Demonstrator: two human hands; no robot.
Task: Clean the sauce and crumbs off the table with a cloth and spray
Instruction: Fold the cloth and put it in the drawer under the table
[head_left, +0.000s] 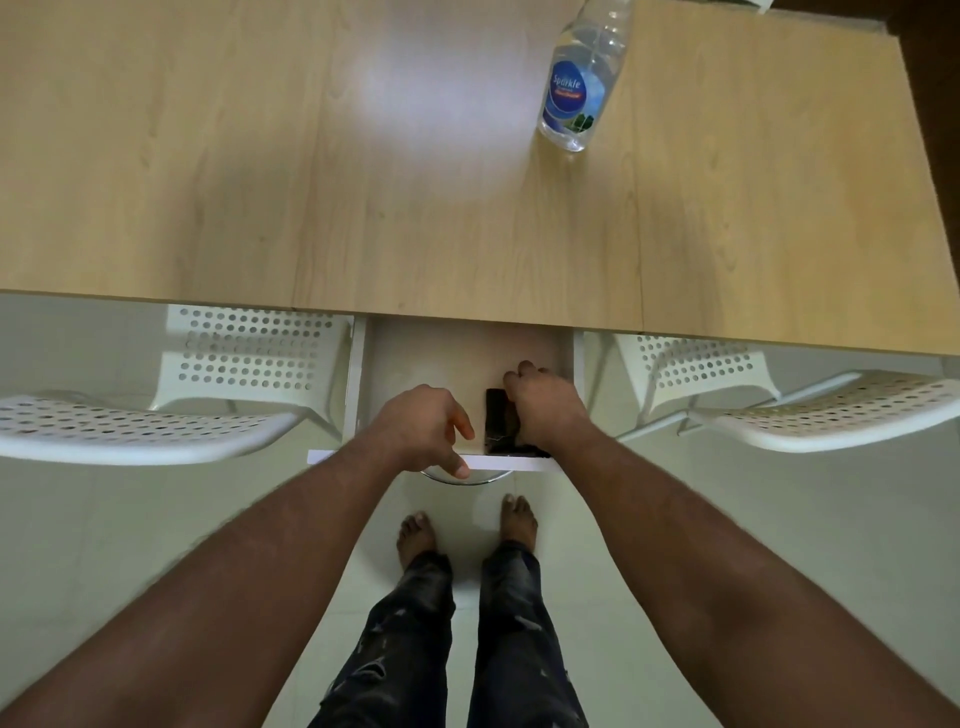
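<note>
Seemingly fetching or stowing the cloth; no sauce or crumbs visible on the table (260, 182). Left of centre, left hand (423, 431) resting loosely, fingers relaxed, on the open drawer (415, 374) front. Just right, right hand (545, 410) with grip closed on a dark cloth (497, 415) inside. Next: lift cloth clear. Upper right, spray bottle (576, 88) standing. White chairs (249, 358) flanking, not obstructing.
</note>
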